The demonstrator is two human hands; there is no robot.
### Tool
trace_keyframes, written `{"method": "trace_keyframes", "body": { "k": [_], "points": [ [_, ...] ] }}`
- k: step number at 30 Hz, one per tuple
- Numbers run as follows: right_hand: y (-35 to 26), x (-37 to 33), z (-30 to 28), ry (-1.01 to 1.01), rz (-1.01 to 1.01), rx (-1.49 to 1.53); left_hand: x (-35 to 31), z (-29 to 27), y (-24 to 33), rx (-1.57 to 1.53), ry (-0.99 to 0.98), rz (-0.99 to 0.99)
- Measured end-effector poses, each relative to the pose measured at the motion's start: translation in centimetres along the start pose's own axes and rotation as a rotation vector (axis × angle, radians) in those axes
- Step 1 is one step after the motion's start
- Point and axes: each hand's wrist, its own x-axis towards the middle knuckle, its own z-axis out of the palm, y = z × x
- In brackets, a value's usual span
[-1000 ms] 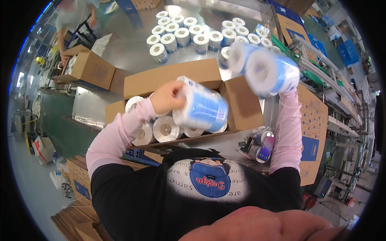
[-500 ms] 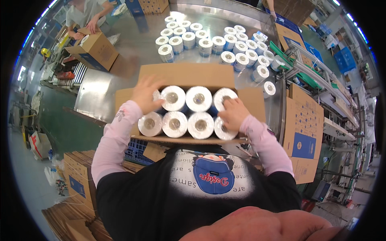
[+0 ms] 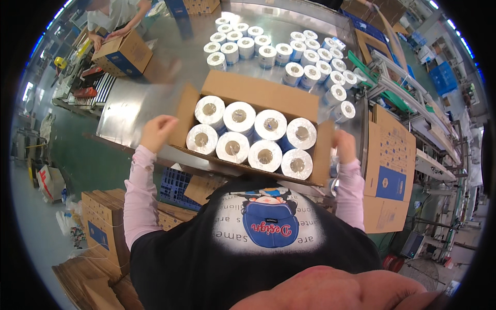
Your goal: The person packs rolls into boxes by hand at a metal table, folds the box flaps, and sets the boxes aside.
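An open cardboard box (image 3: 258, 88) sits slanted on the metal table in front of me, its flaps up. Two rows of white paper rolls (image 3: 238, 118) in clear wrap with blue sides fill it. My left hand (image 3: 157, 133) is closed at the edge of the box's left flap (image 3: 186, 111), fingers bent together. On the other side my right hand (image 3: 345, 146) is closed at the right flap (image 3: 324, 150), its fingertips partly hidden there. Neither hand touches a roll.
Many similar rolls (image 3: 267, 56) stand on the metal table (image 3: 126, 114) beyond the box. At the far left a co-worker's hands (image 3: 97, 42) are on another carton (image 3: 124, 54). Rails (image 3: 392, 77) run along the right, beside flat cardboard (image 3: 390, 170). Folded cartons (image 3: 103, 222) stack at lower left.
Both hands have left the rolls and moved outward to the side flaps. The box has turned clockwise, its right end now nearer me. The co-worker's carton has turned too.
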Motion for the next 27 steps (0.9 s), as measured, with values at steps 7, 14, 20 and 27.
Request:
{"method": "trace_keyframes", "body": {
  "k": [7, 14, 20, 27],
  "points": [
    [-8.0, 4.6, 11.3, -0.192, -0.435, -0.519, -3.7, 1.5, 8.9, 0.799, -0.161, 0.192],
    [-3.7, 12.6, 12.9, 0.023, -0.36, -0.491, -2.2, 6.5, 9.3, 0.765, -0.36, 0.338],
    [-1.4, 14.4, 9.2, -0.011, -0.229, -0.716, 5.9, 12.9, 2.8, 0.653, 0.06, 0.504],
    [-9.3, -2.2, 8.6, -0.058, -0.429, -0.372, 3.6, 12.2, 1.3, 0.557, 0.458, 0.527]
  ]
}}
